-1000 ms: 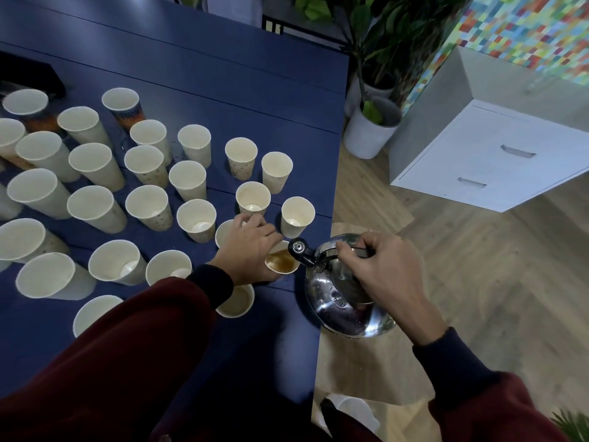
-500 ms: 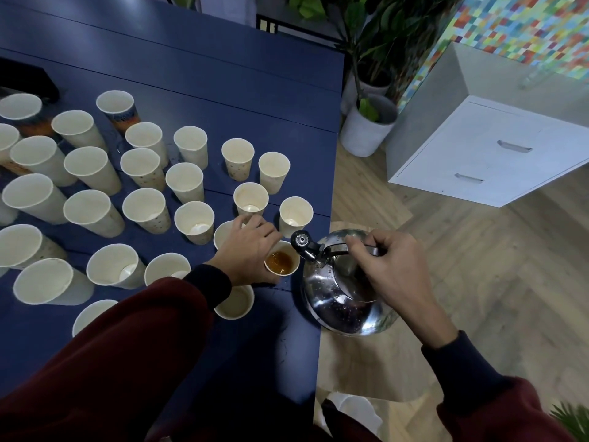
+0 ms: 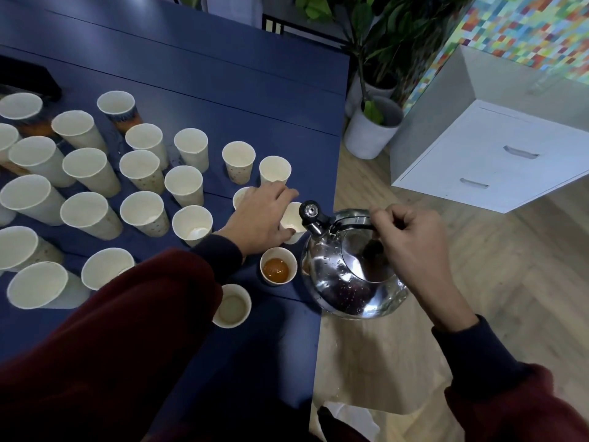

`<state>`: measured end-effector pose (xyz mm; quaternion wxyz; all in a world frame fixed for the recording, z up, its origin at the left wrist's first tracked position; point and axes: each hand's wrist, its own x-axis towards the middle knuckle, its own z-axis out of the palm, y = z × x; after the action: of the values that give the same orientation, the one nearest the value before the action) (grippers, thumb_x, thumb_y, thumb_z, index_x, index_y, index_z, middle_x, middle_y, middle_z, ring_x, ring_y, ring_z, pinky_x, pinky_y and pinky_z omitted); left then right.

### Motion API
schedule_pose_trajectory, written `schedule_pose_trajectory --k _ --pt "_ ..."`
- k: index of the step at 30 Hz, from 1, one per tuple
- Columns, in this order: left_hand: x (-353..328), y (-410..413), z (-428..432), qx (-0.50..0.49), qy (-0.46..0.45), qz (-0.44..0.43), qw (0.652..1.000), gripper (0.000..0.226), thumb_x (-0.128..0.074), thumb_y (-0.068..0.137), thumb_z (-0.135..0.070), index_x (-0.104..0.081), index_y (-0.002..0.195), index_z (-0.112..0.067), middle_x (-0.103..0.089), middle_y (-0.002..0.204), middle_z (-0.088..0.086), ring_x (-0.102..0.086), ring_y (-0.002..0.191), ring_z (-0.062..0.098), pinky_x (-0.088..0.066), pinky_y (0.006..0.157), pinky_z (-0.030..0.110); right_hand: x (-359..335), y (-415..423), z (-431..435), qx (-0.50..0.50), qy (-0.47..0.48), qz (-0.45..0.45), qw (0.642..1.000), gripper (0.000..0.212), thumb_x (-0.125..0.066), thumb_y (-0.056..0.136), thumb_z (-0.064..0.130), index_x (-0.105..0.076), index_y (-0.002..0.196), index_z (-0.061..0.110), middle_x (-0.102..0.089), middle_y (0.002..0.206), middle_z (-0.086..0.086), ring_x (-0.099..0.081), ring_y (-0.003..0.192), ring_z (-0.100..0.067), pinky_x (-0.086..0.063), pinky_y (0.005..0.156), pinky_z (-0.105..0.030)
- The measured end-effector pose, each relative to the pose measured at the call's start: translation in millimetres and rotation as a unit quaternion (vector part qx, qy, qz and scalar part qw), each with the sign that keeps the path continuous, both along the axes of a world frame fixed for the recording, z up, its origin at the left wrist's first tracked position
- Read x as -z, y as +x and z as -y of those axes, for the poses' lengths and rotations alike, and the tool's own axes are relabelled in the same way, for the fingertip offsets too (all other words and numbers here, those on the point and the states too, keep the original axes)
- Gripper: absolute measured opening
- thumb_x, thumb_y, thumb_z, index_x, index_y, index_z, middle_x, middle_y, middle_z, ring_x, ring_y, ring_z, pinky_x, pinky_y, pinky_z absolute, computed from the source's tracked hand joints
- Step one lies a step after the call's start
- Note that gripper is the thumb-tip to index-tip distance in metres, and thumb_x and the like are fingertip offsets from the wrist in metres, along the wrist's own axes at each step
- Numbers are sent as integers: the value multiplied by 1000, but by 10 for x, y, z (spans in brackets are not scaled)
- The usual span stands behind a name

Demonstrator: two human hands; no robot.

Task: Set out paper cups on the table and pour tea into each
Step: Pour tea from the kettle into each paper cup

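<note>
Pointing its spout [image 3: 308,213] left, the kettle [image 3: 350,282] is being gripped by the right hand [image 3: 411,250]; an empty cup [image 3: 294,218] on the crowded tabletop [image 3: 223,74] is being clasped in the left hand's [image 3: 258,218] fingers [image 3: 283,193].

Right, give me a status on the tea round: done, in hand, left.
Done: the paper cups stand across the blue table, and the amber-filled cup near the edge has its tea. In hand: the left hand holds the next cup by the spout, and the right hand grips the kettle by its handle. Left: most other cups look empty or nearly so, so nearly all the pouring remains.
</note>
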<state>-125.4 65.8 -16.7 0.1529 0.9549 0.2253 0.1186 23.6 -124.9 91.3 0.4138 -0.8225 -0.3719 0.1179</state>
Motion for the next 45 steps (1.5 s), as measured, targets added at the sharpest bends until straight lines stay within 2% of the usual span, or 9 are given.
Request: schedule_pose_trajectory --k 2,4,6,10,16,25,33,39,45 --pt "-1 127 -24 11 0 -76 997 85 -76 79 -41 -39 149 -10 -50 140 11 -44 131 31 -35 103 46 10 63 -41 -2 -9 15 1000 54 -65 92 31 -39 48 14 -36 43 4 -36 47 -10 -31 52 -30" --pt "33 239 -55 25 10 -137 990 95 -74 80 -48 -29 153 -9 -48 144 10 -42 134 29 -30 108 43 38 134 -87 -4 -19 35 999 56 -67 93 32 -39 47 16 -34 42 5 -34 45 -10 -29 50 -28" --pt "75 309 -70 31 25 -161 986 86 -73 80 -52 -37 147 -13 -55 136 7 -50 126 28 -34 104 41 72 198 -135 -5 -33 57 998 54 -68 93 39 -49 50 11 -40 44 1 -39 46 -12 -29 48 -23" --pt "130 347 -84 34 43 -148 987 59 -68 82 -53 -53 126 -18 -61 117 3 -57 109 26 -36 90 39 142 299 -201 -14 -48 65 997 51 -69 92 42 -57 54 9 -49 46 -2 -42 46 -11 -29 46 -20" --pt "242 250 -66 22 -1 -86 996 67 -74 74 -54 -56 128 -19 -65 110 -1 -59 103 25 -41 90 43 214 331 -270 -32 -75 64 995 54 -71 90 45 -53 53 9 -53 47 -4 -44 45 -11 -35 48 -26" --pt "236 195 -50 6 -26 -85 996 85 -76 72 -56 -47 140 -16 -69 117 3 -62 105 29 -44 92 47 212 314 -295 -47 -99 66 992 54 -71 90 43 -56 54 6 -51 47 -9 -38 43 -11 -37 50 -32" --pt "224 191 -19 -3 -33 -101 994 86 -76 74 -55 -43 143 -17 -67 121 5 -58 112 29 -40 97 45 180 326 -255 -32 -108 59 992 52 -69 90 45 -59 54 9 -57 49 -9 -54 51 -23 -43 54 -37" --pt "180 197 -5 -8 -42 -111 993 85 -74 77 -55 -41 145 -17 -64 126 5 -56 116 28 -37 98 43 174 318 -242 -32 -100 54 993 53 -70 90 45 -57 52 11 -53 45 -3 -44 43 -11 -40 51 -31" --pt "166 184 -24 5 -54 -127 990 66 -72 78 -58 -53 130 -22 -62 124 -2 -55 113 22 -38 97 42 146 275 -269 -34 -90 57 994 54 -68 92 44 -58 54 7 -54 47 -9 -46 46 -18 -37 50 -31"
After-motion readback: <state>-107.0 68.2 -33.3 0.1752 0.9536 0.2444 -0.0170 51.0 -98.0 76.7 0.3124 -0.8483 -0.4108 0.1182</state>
